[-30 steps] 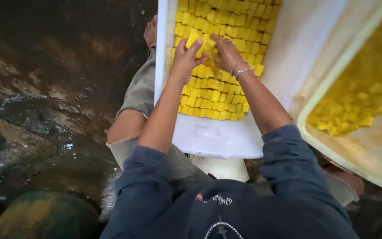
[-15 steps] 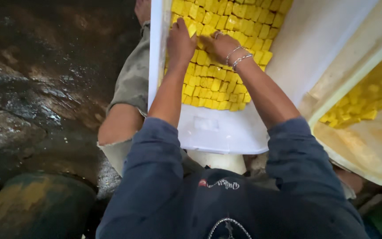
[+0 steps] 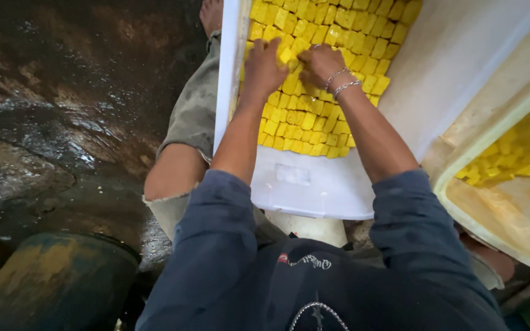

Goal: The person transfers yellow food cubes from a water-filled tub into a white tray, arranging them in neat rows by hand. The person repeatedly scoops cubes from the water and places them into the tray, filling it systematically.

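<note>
A white tray (image 3: pixel 314 190) lies across my lap, its left part covered with rows of small yellow cubes (image 3: pixel 305 122). My left hand (image 3: pixel 264 66) rests palm down on the cubes near the tray's left wall. My right hand (image 3: pixel 320 61), with thin metal bracelets at the wrist, lies just beside it, fingers curled over a few cubes. The two hands almost touch over the same patch. Whether the right fingers pinch a cube I cannot tell for sure.
A cream plastic tub (image 3: pixel 510 208) at the right holds more yellow cubes (image 3: pixel 516 153). Wet dark floor (image 3: pixel 50 122) stretches to the left. A dark round drum (image 3: pixel 50 282) stands at the lower left. My bare foot (image 3: pixel 211 15) shows beyond the tray.
The camera has leaned in closer. Both hands have shifted slightly farther up the tray over the cubes and come closer together.
</note>
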